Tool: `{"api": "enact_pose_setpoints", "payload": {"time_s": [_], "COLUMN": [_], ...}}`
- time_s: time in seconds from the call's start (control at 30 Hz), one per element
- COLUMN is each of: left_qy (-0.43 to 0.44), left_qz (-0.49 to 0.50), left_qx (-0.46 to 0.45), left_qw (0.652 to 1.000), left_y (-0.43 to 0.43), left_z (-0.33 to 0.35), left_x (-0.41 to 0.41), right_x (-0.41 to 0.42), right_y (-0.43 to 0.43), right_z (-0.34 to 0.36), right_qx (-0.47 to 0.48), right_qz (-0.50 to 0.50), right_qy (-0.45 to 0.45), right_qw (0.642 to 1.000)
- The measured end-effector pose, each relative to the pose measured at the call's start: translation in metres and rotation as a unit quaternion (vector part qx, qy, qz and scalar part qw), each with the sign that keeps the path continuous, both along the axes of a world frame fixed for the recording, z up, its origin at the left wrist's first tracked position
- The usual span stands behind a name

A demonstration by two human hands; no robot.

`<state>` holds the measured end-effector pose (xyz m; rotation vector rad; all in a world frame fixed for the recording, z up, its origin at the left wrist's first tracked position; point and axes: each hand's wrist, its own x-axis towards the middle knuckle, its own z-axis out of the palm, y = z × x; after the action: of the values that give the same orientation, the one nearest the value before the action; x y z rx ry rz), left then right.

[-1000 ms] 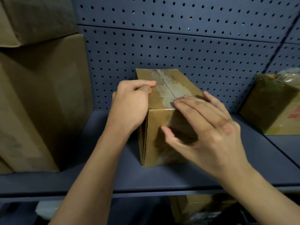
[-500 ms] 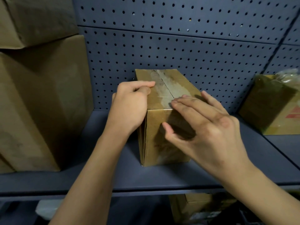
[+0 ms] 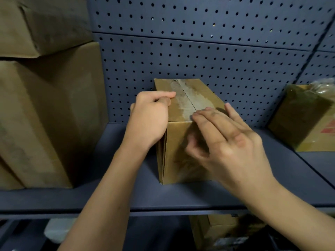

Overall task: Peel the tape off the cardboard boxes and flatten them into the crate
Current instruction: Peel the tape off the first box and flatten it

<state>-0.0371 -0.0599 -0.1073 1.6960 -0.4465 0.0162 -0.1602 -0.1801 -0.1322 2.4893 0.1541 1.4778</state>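
A small brown cardboard box (image 3: 174,153) stands upright on the dark blue shelf (image 3: 126,194), with clear tape (image 3: 188,102) running along the seam of its top. My left hand (image 3: 150,120) grips the box's upper left edge, thumb lying on the top. My right hand (image 3: 228,145) lies across the near right corner, its straight fingertips touching the tape end at the front top edge; the thumb curls in toward the front face and is blurred. No crate is in view.
Large cardboard boxes (image 3: 45,115) are stacked on the shelf at the left. Another box (image 3: 308,120) with a plastic-wrapped item sits at the right. A pegboard wall (image 3: 199,51) backs the shelf. One more box (image 3: 217,230) stands on the level below.
My right thumb has curled in closer to the fingers against the box front, and the fingertips have shifted slightly along the tape end. The left hand and the box stay put.
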Motion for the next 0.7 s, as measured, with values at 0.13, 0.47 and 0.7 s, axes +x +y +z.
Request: {"api": "enact_pose_setpoints", "payload": {"time_s": [0.13,0.47,0.7], "left_qy": [-0.002,-0.004,-0.006], "left_qz": [-0.004,-0.004,-0.001], "left_qx": [-0.002,0.005,0.008], "left_qw": [1.000,1.000,1.000], "left_y": [0.000,0.002,0.001], "left_z": [-0.001,0.001,0.000], "left_x": [0.000,0.000,0.001], "right_x": [-0.003,0.000,0.003], "right_y": [-0.018,-0.009,-0.008], "right_z": [0.003,-0.016,-0.020], "right_qx": [-0.013,0.099,0.074], "right_qz": [0.059,0.122,0.117], "right_qy": [0.015,0.007,-0.032], "right_qw": [0.998,0.988,0.990]}}
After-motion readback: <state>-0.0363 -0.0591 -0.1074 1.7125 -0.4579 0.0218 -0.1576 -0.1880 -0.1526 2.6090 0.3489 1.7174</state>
